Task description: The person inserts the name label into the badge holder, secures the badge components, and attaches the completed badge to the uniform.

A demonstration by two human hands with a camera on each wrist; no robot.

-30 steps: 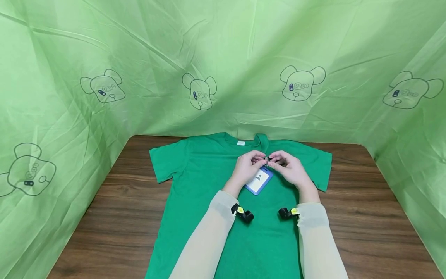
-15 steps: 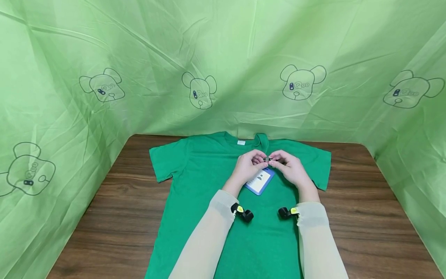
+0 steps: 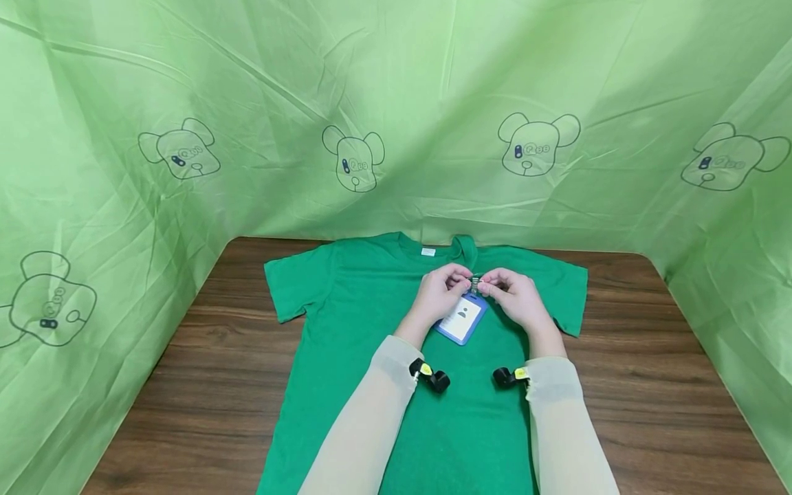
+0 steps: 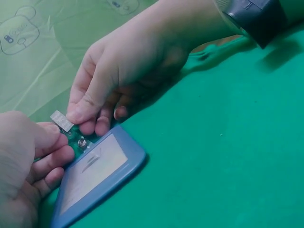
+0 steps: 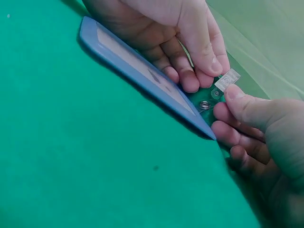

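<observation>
A green T-shirt (image 3: 359, 330) lies spread on the table. Over its chest, near the neckline, is a blue-framed badge holder (image 3: 460, 320) with a white card inside. A small silver badge clip (image 4: 62, 120) joins the holder's top edge through a clear strap with a metal snap (image 5: 204, 105). My left hand (image 3: 435, 297) pinches one end of the clip between thumb and fingertips. From the other side, my right hand (image 3: 516, 297) pinches the opposite end. Whether the clip bites any shirt fabric cannot be told, as fingers cover part of it.
The brown wooden table (image 3: 656, 371) shows on both sides of the shirt. Light green cloth walls (image 3: 433, 82) printed with bear heads enclose its back and sides. Each wrist wears a small black camera (image 3: 439, 381).
The clip between my fingertips has turned slightly and shows more of its silver face. Both hands stay in nearly the same place, and the badge holder has barely shifted.
</observation>
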